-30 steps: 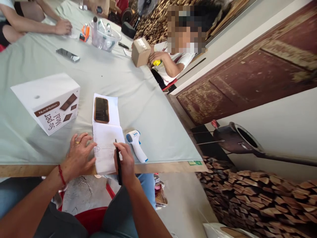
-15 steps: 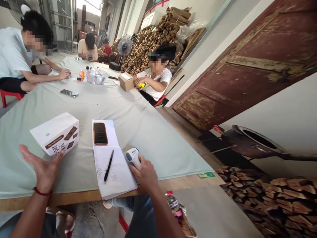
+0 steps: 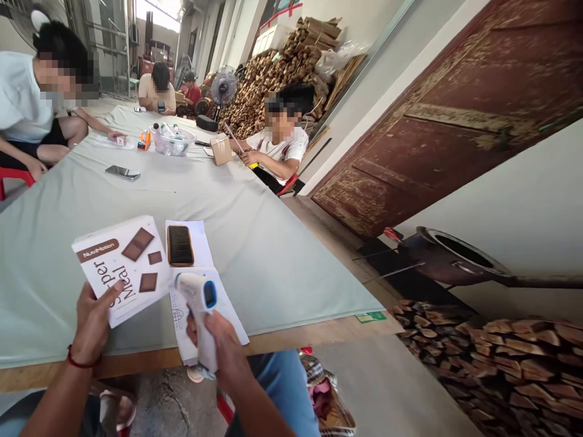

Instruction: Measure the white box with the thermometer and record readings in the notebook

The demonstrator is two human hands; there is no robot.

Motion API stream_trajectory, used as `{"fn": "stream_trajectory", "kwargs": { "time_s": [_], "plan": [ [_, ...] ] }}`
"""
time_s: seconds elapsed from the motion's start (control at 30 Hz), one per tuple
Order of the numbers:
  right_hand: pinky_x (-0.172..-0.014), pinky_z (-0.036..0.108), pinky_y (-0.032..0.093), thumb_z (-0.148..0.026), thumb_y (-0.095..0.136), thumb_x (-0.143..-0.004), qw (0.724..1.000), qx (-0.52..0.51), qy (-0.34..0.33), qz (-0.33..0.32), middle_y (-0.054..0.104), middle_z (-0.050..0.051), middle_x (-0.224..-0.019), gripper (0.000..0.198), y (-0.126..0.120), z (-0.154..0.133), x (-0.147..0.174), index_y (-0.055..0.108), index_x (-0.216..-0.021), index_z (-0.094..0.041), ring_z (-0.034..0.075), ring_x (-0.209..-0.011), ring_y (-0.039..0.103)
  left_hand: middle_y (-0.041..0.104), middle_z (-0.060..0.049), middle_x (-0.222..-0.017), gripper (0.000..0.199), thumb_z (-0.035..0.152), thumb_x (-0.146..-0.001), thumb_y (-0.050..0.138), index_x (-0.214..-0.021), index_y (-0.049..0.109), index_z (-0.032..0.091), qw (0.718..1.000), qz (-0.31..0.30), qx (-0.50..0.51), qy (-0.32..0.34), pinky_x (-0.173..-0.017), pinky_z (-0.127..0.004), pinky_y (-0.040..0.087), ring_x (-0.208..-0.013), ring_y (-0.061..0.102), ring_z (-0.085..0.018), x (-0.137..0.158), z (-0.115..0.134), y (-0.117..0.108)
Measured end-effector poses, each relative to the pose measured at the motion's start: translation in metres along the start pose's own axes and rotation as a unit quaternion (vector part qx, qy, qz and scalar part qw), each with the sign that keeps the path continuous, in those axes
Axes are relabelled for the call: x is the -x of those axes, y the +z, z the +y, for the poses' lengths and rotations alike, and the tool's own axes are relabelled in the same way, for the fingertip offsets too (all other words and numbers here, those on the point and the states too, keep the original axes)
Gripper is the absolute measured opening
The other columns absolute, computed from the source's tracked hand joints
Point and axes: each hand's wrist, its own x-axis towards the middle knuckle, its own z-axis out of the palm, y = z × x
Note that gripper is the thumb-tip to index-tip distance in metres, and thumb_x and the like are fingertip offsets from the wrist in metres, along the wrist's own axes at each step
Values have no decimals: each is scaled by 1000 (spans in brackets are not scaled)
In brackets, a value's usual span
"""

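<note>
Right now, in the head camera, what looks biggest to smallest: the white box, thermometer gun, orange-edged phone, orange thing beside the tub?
1. White box
2. Thermometer gun, partly covered by the right hand
3. Orange-edged phone
4. Orange thing, though it's farthest away

Looks like a home, in a hall or covered yard, can't tell which. Firewood (image 3: 262, 85) stacked high at the back, more split logs (image 3: 523, 364) lower right. Worn brown door (image 3: 437, 133), finish patchy. Big dark metal pot (image 3: 432, 266) by a white wall (image 3: 523, 212). Bare grey floor (image 3: 378, 388), fan (image 3: 224, 89), red stool (image 3: 17, 176). People (image 3: 20, 94) seated around a long cloth-covered surface (image 3: 273, 261). Bright opening (image 3: 164, 8) at far end.
</note>
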Motion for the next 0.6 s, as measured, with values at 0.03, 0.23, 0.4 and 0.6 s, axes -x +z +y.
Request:
{"fn": "stream_trajectory", "kwargs": {
  "time_s": [0.03, 0.23, 0.4, 0.6],
  "plan": [
    [-54, 27, 37, -67, 59, -76, 1000, 0, 10, -21, 51, 0, -64, 48, 8, 1, 4, 55, -72, -20, 14, -57, 42, 72, -6, -95, 70, 52, -49, 88, -102, 61, 16, 999, -16, 21, -28, -71, -37, 55, -85, 68, -28, 5, -1, 4],
    [-60, 26, 36, -62, 54, -85, 992, 118, -39, -20, 44, -2, -66, 43, 22, 12, 9, 52, -73, -21, 13, -63, 37, 73, -8, -92, 73, 53, -44, 91, -99, 62, 13, 996, -33, 16, -79, -63, -32, 53, -76, 67, -24, 14, -10, 15],
    [-61, 26, 38, -63, 49, -88, 986, 148, -65, -40, 47, -1, -68, 45, 16, 20, 3, 56, -77, -20, 14, -65, 41, 73, -11, -96, 74, 55, -47, 90, -101, 63, 13, 994, -68, -21, -82, -63, -33, 53, -81, 68, -27, 9, -9, 9],
    [-58, 25, 41, -61, 52, -89, 988, 140, -60, -38, 51, -1, -67, 43, 12, 22, 2, 59, -80, -20, 14, -64, 44, 73, -12, -100, 75, 55, -48, 89, -104, 64, 13, 994, -67, -35, -76, -65, -33, 53, -84, 68, -28, 9, -6, 10]
  ]
}}
